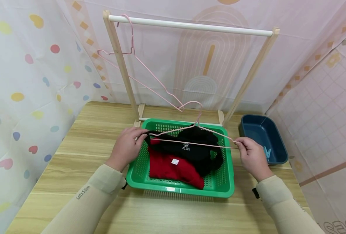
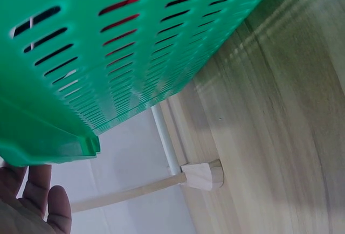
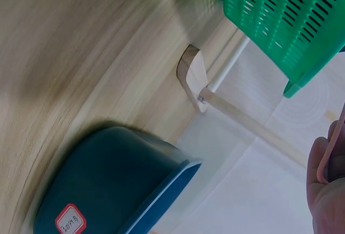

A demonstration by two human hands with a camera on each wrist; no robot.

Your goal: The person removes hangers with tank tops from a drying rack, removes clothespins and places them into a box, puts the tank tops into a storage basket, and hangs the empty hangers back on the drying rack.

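Over the green basket (image 1: 179,191), a pink clothes hanger (image 1: 219,146) is stretched between the two hands in the head view. The left hand (image 1: 125,148) pinches a strap of a black garment (image 1: 196,152) at the hanger's left end. At the other end, the right hand (image 1: 252,156) grips the hanger's right corner. Most of the black garment lies in the basket, beside a red garment (image 1: 173,169) bearing a white tag. In the left wrist view the basket's side fills much of the picture, and what the fingers (image 2: 58,204) hold is hidden.
A wooden rack with a white rail (image 1: 190,26) stands behind the basket. Another pink hanger (image 1: 151,71) hangs at its left end. On the right sits a dark blue tub (image 1: 250,130) with a light blue clothespin (image 1: 267,152) in it. Patterned curtains surround the table (image 1: 82,146).
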